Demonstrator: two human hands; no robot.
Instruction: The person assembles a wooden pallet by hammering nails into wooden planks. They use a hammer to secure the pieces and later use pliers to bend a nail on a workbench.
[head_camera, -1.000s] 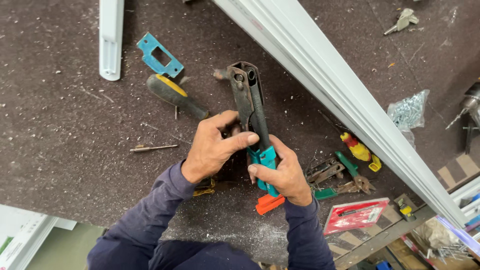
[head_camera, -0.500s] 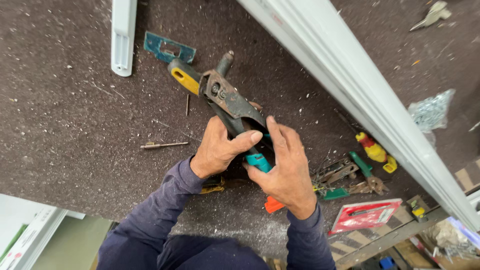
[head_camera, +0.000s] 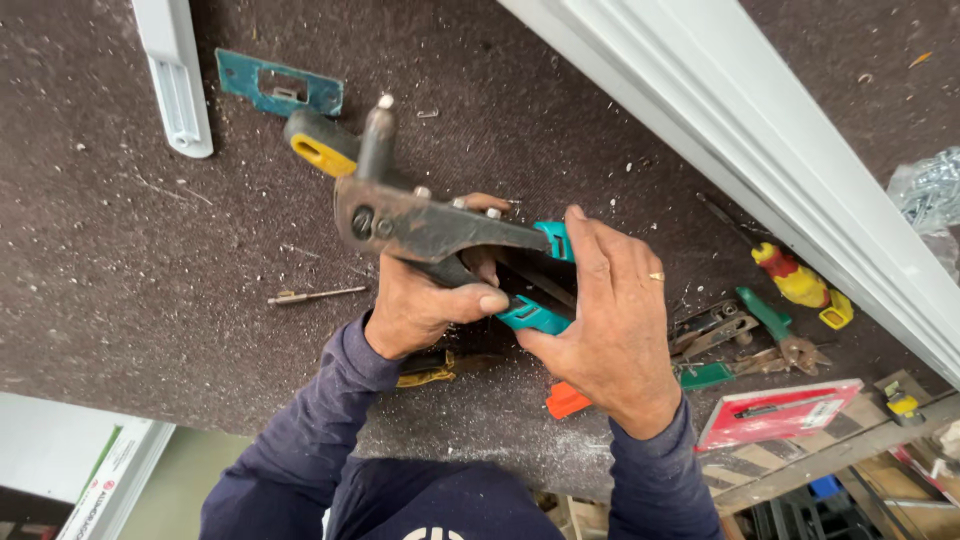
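Above the dark, speckled workbench (head_camera: 120, 250), both hands grip a worn hand riveter (head_camera: 420, 225) with a rusty dark metal head and teal handles. Its head points left and its nose sticks upward. Clenched, the left hand (head_camera: 425, 300) wraps around the tool's body just behind the head, thumb laid along the lower teal handle. Against the teal handles presses the right hand (head_camera: 610, 320), fingers curled over their ends; a ring shows on one finger.

Behind the tool's head, a screwdriver with a black and yellow handle (head_camera: 320, 148) lies on the bench, with a teal metal plate (head_camera: 280, 88) just beyond it. A loose bit (head_camera: 315, 295) lies to the left of the hands. To the right, a white profile (head_camera: 760, 140) crosses the bench diagonally, and a red-and-yellow screwdriver (head_camera: 790, 275) and green-handled pliers (head_camera: 770, 335) lie near its lower side.
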